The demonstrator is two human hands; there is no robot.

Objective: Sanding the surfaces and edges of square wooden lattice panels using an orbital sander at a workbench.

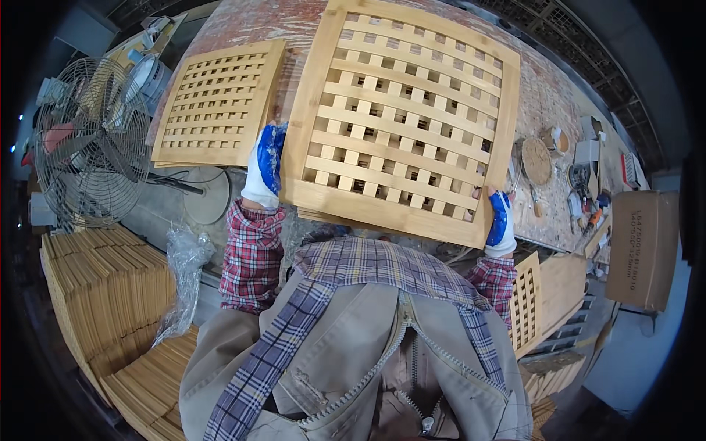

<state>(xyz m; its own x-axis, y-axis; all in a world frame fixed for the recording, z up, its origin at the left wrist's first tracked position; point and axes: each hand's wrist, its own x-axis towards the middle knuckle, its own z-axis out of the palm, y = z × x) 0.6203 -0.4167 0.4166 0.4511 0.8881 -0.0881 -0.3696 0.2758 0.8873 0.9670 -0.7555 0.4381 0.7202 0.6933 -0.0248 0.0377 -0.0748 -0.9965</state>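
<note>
A large light-wood lattice panel (390, 214) is held between my hands, tilted up over the worktable. My left hand (266, 167), in a white work glove coated blue, grips its left edge near the lower corner. On the opposite edge, by the lower right corner, my right hand (501, 224) in a matching glove is closed around the frame. The fingers behind the panel are partly hidden. Edges of more wood show beneath its lower side. Left of it, a stack of smaller lattice panels (206, 155) lies on the table.
The worn reddish worktable (257, 26) has cans, a round wooden disc (537, 160) and brushes on its right. A caged fan (95, 143) stands left. Tall stacks of wooden pieces (110, 294) are low left, beside clear plastic wrap (184, 272). A cardboard box (641, 250) stands right.
</note>
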